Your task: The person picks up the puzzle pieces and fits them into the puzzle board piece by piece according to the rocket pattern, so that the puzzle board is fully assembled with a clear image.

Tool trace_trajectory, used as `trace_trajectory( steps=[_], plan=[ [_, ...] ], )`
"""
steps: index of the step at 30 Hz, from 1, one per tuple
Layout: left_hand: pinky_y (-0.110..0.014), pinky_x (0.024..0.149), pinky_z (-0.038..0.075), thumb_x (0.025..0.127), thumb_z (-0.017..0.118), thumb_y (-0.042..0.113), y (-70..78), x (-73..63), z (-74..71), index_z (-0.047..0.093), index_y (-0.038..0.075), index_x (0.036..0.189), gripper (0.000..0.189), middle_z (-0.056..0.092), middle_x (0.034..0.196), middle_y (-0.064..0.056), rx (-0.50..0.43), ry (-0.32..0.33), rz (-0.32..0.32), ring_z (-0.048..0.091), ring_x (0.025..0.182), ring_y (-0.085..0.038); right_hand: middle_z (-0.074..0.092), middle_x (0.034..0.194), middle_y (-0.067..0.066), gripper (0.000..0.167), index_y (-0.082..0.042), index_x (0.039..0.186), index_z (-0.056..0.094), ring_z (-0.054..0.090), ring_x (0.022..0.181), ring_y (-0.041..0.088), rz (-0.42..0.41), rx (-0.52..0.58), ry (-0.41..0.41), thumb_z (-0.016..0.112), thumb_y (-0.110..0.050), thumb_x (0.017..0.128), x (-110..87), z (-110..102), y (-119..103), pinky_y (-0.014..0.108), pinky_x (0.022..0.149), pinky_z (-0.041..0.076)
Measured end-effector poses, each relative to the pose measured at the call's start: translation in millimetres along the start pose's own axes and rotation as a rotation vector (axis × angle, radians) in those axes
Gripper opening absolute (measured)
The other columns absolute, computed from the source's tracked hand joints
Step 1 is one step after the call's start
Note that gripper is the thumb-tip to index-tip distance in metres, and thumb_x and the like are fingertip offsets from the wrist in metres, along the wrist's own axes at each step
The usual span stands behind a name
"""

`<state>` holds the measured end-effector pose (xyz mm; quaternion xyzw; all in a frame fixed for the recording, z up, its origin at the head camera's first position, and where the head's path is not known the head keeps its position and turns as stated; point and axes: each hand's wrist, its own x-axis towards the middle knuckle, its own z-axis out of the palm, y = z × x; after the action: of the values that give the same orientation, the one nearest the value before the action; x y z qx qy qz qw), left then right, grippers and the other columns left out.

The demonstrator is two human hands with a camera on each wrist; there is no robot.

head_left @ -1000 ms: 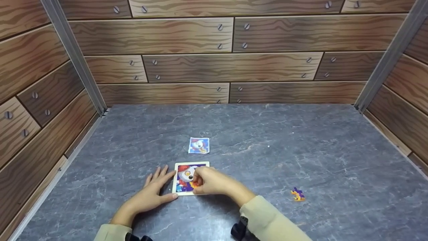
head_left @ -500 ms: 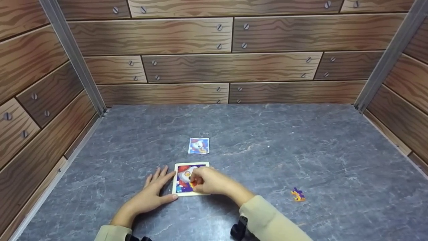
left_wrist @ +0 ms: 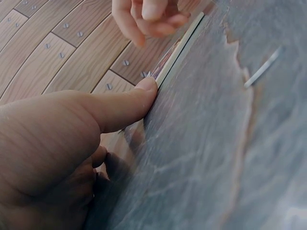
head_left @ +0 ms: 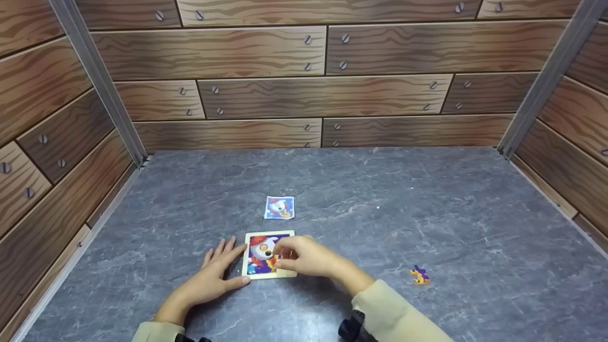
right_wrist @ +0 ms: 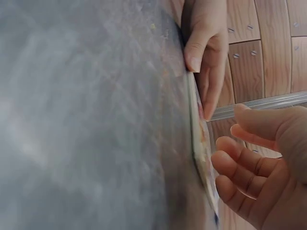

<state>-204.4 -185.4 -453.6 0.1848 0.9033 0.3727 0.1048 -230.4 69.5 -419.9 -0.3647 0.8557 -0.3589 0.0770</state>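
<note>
A small jigsaw puzzle [head_left: 260, 264] in a cream frame lies flat on the table, showing a white cartoon animal with red on a purple background. Pale backing shows at its lower right. My left hand [head_left: 207, 281] rests spread at the frame's left side, thumb and index finger touching its edge. Over the puzzle's right part hovers my right hand [head_left: 308, 256], hiding some of the picture. In the right wrist view its fingers [right_wrist: 238, 165] are loosely bent, apart from the thumb, with nothing between them. A loose purple and orange puzzle piece [head_left: 420, 275] lies farther right.
Behind the frame, a small picture card [head_left: 280, 208] with a similar image lies on the grey marbled table [head_left: 451, 213]. Wood-patterned walls [head_left: 266, 52] enclose the back and both sides.
My right hand has lifted slightly from the puzzle and moved right, its thumb and fingers parting and uncovering pale backing. My left hand stays at the frame. The head view has shifted a little.
</note>
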Motion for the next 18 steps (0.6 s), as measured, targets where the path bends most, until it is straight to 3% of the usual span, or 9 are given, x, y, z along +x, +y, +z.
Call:
trace_trajectory(
  steps=[18],
  plan=[
    [-0.055, 0.107, -0.012, 0.084, 0.066, 0.043, 1.6, 0.7, -2.0, 0.034, 0.015, 0.146, 0.075, 0.008, 0.153, -0.017, -0.016, -0.013, -0.035, -0.007, 0.139, -0.036, 0.062, 0.084, -0.003, 0.028, -0.002, 0.106, 0.065, 0.056, 0.075, 0.011, 0.052, 0.013, 0.087, 0.066, -0.022, 0.087, -53.1, -40, 16, 0.025, 0.068, 0.049]
  ],
)
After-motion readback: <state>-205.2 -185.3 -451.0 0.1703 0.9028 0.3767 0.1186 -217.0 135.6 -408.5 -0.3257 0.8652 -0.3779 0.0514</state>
